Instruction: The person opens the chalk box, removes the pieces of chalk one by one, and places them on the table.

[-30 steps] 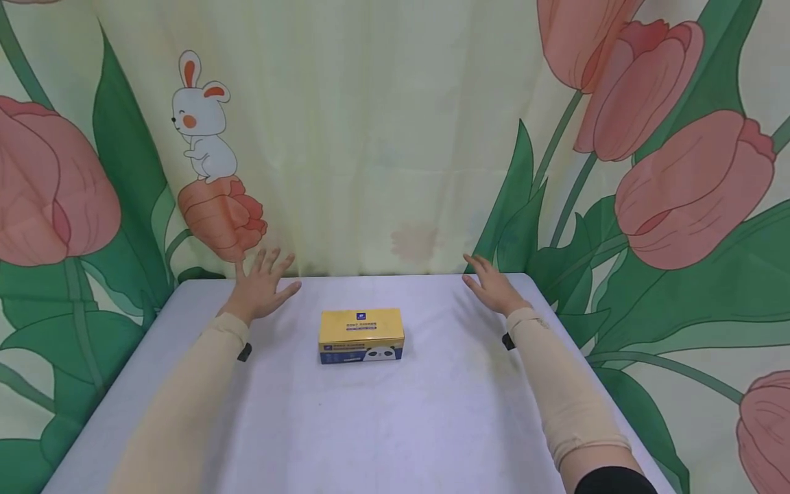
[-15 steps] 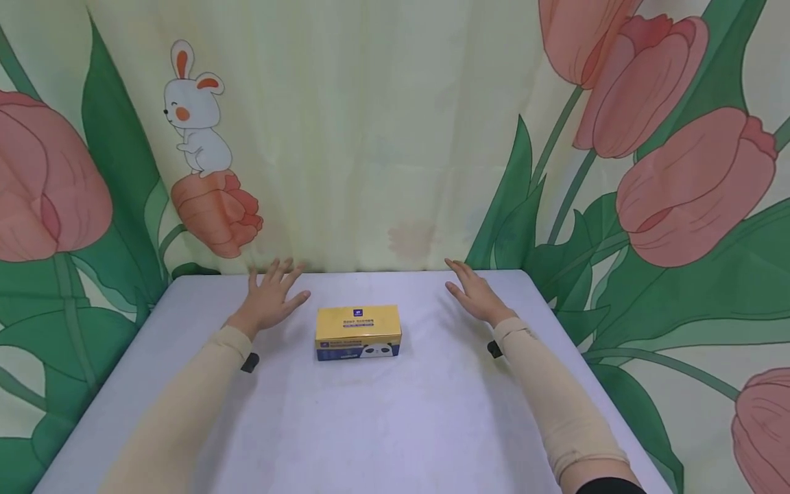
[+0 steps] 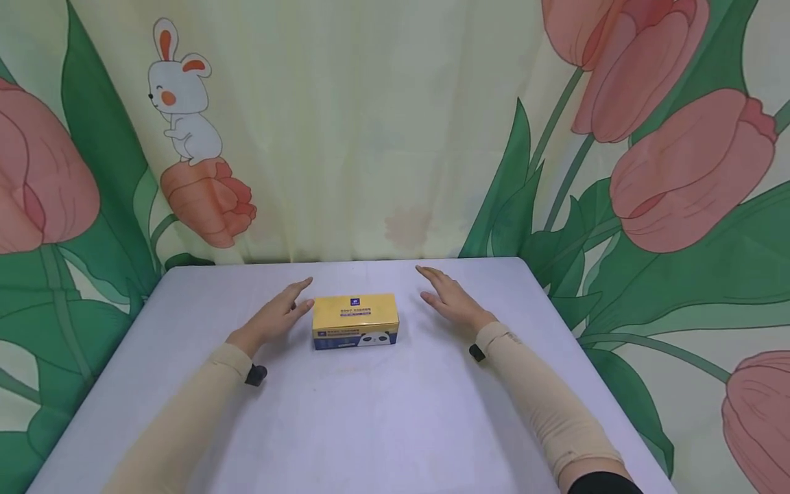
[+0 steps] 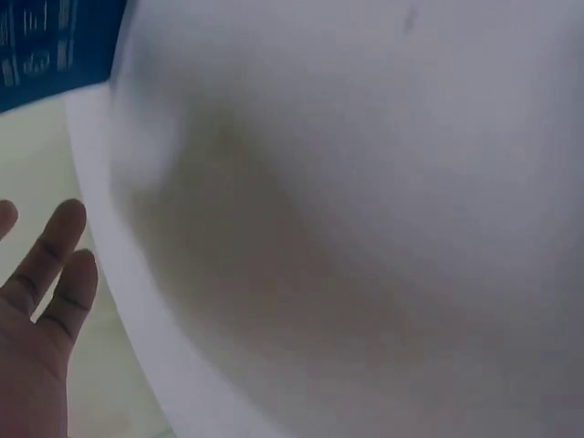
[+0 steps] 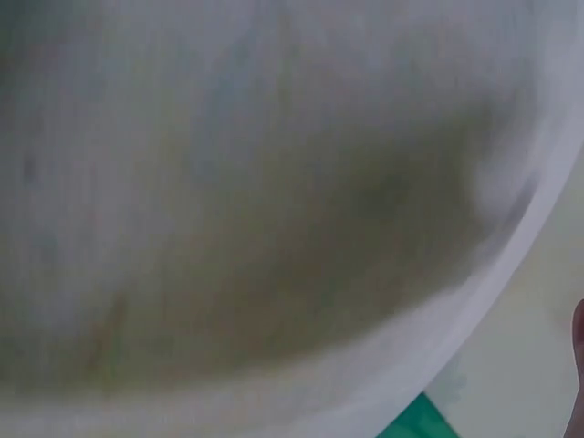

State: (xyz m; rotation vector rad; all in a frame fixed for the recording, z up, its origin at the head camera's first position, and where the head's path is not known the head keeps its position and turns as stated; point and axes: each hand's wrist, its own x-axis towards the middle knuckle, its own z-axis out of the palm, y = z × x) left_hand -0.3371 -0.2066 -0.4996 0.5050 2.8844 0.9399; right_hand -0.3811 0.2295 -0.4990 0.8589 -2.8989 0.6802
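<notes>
A yellow and blue cardboard box (image 3: 355, 321) with a panda face on its front lies on the white-covered table. Just left of it is my left hand (image 3: 274, 321), fingers straight and thumb near the box's left side; I cannot tell whether they touch. On the other side my right hand (image 3: 453, 300) hovers with straight fingers, a short gap from the box. In the left wrist view, part of the box's blue side (image 4: 55, 46) shows at the top left, with fingers (image 4: 57, 242) below it. Only a sliver of the right hand (image 5: 577, 374) enters the right wrist view.
The table (image 3: 370, 425) ends at a back edge against a curtain (image 3: 370, 137) printed with tulips and a rabbit. A small black device (image 3: 256, 374) sits at the left wrist, and another black device (image 3: 476, 353) at the right.
Both hands have moved inward toward the box from its two sides, and the left hand's spread fingers have come together. The box stays on the table; the head view has tilted slightly down.
</notes>
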